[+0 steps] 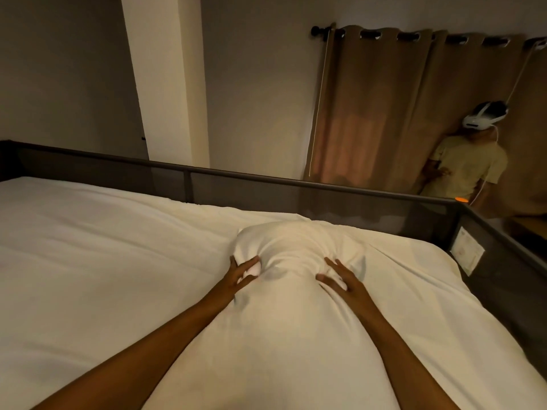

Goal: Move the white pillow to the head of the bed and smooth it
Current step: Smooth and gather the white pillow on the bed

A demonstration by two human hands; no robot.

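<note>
We see both arms reaching forward over a white pillow point(296, 261) that lies lengthwise on the bed point(88, 247), its far end bunched and creased just short of the dark rail; the left hand point(241, 275) presses on the pillow's left side with fingers spread and the cloth gathered under them; the right hand point(340, 279) lies on the pillow's right side, fingers also spread and flat on the fabric, thumb turned inward; between the two hands the pillow puckers into folds. Left of the left hand the white sheet runs broad and mostly smooth; right of the right hand it rises in a long crease toward the corner of the bed. Beyond the hands a dark metal bed frame point(266, 180) with mesh panels borders the mattress, and a paper label point(467, 254) hangs on the panel at the right corner. Past the frame stand a grey wall and a pale column point(168, 84); further right, brown eyelet curtains point(384, 113) hang from a black rod; a person point(464, 167) in a pale shirt wearing a white headset point(482, 116) stands against them; the room is dim and warm-lit.
</note>
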